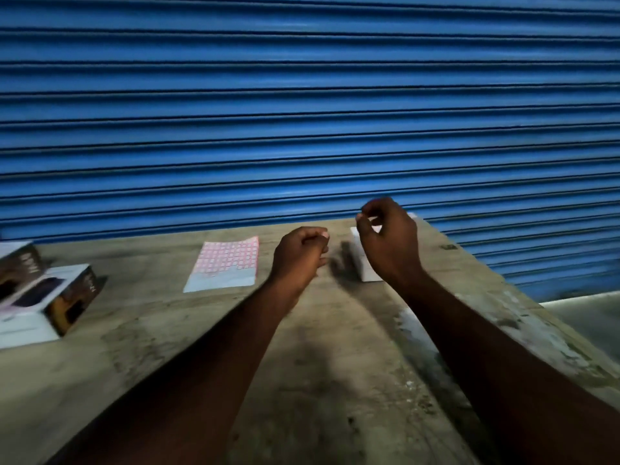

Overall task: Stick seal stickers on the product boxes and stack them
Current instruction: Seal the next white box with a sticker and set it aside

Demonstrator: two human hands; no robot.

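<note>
1. The sticker sheet (221,265) is lying flat on the table (302,380). Pink-and-white squares are filling its far part, and its near strip is showing bare. A blue shutter (302,112) is standing behind it.
2. The left hand (300,253) is hovering just right of the sheet, above the table. Its fingers are curling into the palm with the thumb lying against them, and nothing is showing inside them.
3. The right hand (385,236) is hanging further right of the sheet and higher up. Its thumb and forefinger tips are meeting in a pinch while the other fingers are curling loosely. I cannot tell whether a sticker is sitting between the tips, as the spot is too small and blurred.
4. A white box (362,263) is lying on the table right of the sheet, partly hiding behind the right hand and wrist.
5. Well left of the sheet, dark-and-white boxes (50,297) are lying close together and overlapping. They are too blurred to tell how they are stacked.
</note>
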